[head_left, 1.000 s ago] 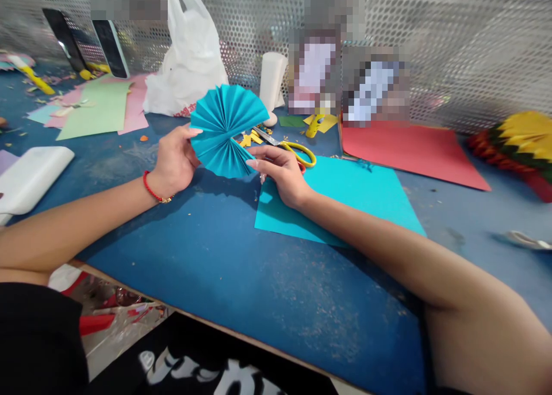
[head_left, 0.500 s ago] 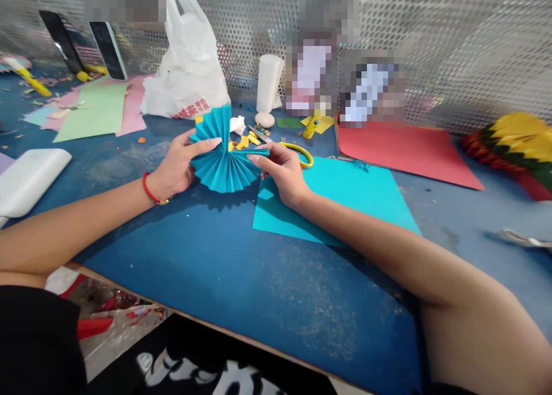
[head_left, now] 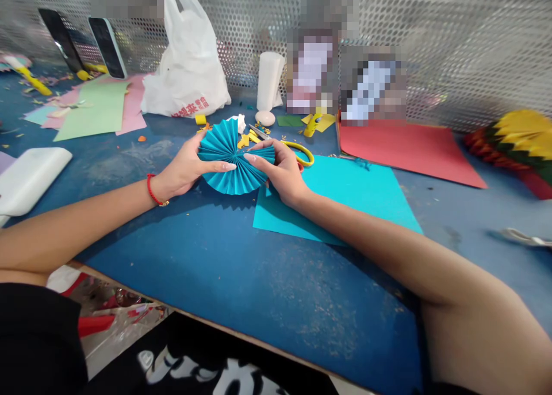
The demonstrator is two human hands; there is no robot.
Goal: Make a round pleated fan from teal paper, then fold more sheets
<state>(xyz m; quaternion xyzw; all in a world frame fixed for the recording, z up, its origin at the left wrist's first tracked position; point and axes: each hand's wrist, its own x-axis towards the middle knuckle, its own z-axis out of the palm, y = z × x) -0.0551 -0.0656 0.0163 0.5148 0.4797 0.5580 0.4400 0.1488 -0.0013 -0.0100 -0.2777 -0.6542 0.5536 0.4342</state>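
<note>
The fingers (head_left: 224, 166) of the left hand (head_left: 183, 164) are closed on a blue paper fan (head_left: 233, 180), with the thumb laid across the pleats towards the middle. The fan's right side is pinched by the right hand (head_left: 287, 171), whose thumb is set near the centre; the fingertips behind the paper are mostly hidden, so their exact bend cannot be told. The fan is held above the blue table (head_left: 207, 263), spread almost into a full circle, with a gap left at its upper right. A red bracelet (head_left: 156, 190) is worn on the left wrist. Beside and partly beneath the right forearm, a flat blue sheet (head_left: 345, 188) is laid. Scissors (head_left: 309, 152) with a yellow handle are partly covered by the right hand, and yellow scraps (head_left: 244, 141) are scattered near their blades. Farther back, a white plastic bag (head_left: 194, 61) is stood behind the fan, and a red sheet (head_left: 409, 153) is placed beyond the blue one.
</note>
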